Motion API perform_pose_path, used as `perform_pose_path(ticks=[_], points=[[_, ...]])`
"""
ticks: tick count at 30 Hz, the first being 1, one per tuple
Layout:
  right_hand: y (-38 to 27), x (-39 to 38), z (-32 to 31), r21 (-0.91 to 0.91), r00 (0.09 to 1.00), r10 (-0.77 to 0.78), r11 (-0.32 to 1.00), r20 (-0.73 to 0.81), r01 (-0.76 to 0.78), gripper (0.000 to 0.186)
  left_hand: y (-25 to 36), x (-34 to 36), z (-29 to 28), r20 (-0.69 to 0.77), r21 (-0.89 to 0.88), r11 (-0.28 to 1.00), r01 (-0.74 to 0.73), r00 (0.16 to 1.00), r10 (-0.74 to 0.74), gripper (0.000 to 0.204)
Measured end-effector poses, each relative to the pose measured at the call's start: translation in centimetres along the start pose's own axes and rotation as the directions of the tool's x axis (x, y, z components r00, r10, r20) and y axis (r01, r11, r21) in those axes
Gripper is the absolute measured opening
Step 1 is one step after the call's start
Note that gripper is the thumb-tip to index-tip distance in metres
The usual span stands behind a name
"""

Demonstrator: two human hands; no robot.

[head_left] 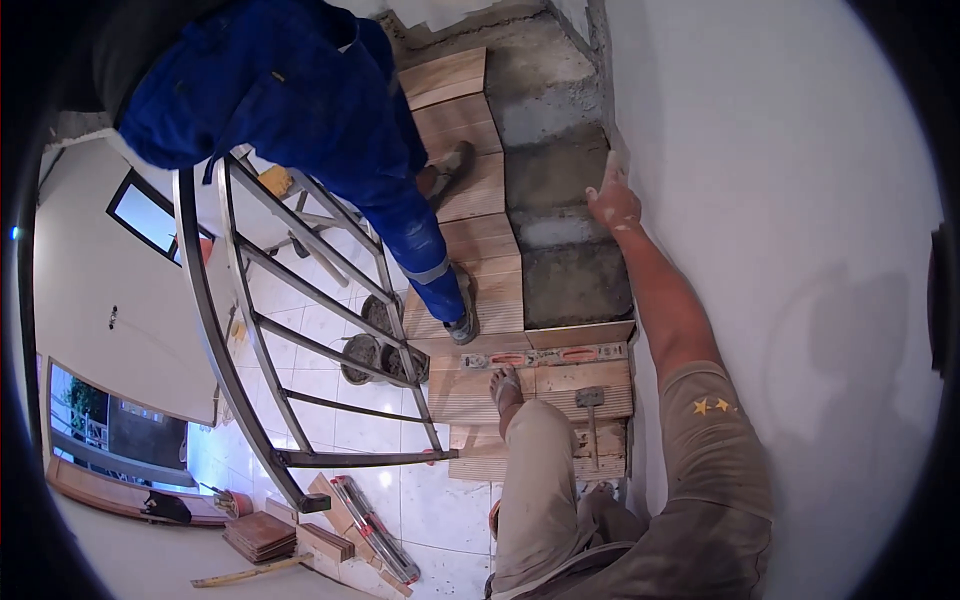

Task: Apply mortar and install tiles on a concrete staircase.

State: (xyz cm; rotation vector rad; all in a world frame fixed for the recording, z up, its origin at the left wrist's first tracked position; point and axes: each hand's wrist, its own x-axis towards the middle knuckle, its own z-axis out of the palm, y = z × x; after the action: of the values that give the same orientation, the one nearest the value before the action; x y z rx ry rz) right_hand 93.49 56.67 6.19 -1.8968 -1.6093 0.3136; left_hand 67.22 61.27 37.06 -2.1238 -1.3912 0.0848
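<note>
My right hand (613, 203) reaches up along the white wall (760, 200), index finger stretched out and thumb apart, with nothing in it. It is over the edge of the bare grey cement steps (575, 285); whether the fingertip touches the wall I cannot tell. Wood-look tiles (475, 240) cover the left part of the stairs. A spirit level (545, 357) lies across a tiled tread below my hand. Lower down, a mallet (590, 400) rests with its handle toward me. My left hand is out of view.
A co-worker in blue trousers (405, 225) stands on the tiled steps. The metal railing (265, 320) curves along the left. Mortar buckets (361, 358) stand beyond it. Tile stacks (260, 537) and a long red-and-grey tool (375, 528) lie on the floor.
</note>
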Motion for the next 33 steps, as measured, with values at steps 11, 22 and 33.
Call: perform_pose_path(ticks=[11, 22, 33], points=[[-4.2, 0.1, -1.2, 0.186, 0.993, -0.006, 0.982, -0.114, 0.027, 0.097, 0.1, -0.4, 0.7, -0.001, -0.017, 1.000, -0.010, 1.000, 0.010, 0.026], [5.3, -6.4, 11.2, -0.072, 0.794, -0.087, 0.984, 0.602, 0.162, 0.062, 0.1, -4.5, 0.5, -0.034, -0.118, 0.992, 0.038, 0.999, -0.043, 0.027], [22.5, -35.9, 21.8, -0.367, 0.026, 0.366, 0.927, 0.930, 0.076, 0.028, 5.8, -36.0, 7.4, 0.049, -0.677, 0.639, 0.366, 0.888, -0.457, 0.028]])
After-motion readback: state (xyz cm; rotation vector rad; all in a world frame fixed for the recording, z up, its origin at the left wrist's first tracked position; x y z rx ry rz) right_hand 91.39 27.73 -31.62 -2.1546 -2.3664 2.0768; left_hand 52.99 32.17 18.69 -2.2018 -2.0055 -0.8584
